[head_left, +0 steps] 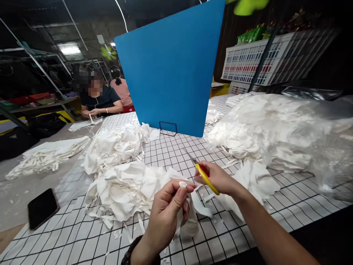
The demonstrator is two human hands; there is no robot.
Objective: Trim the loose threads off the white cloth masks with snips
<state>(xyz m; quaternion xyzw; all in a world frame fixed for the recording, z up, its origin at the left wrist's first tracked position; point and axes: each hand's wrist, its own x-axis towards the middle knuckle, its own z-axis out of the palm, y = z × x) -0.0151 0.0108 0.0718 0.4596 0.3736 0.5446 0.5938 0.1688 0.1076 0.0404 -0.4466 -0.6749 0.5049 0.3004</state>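
Observation:
Low in the middle of the head view, my left hand (169, 209) pinches a piece of white fabric (190, 221) between thumb and fingers, and the rest of the cloth hangs below. My right hand (217, 176) grips a pair of scissors (203, 175) with yellow and red handles. Their blades point up and away, apart from the cloth. Behind my left hand lies a heap of white fabric pieces (124, 187) with thin straps. Small white scraps (215, 221) are scattered on the checked tablecloth (165, 151) close to my hands.
A blue board (171, 70) stands upright on a black wire stand (168, 129). Bagged white fabric (256, 129) fills the right side. A black phone (42, 208) and folded white pieces (46, 154) lie at left. Across the table a person (99, 97) handles white cloth.

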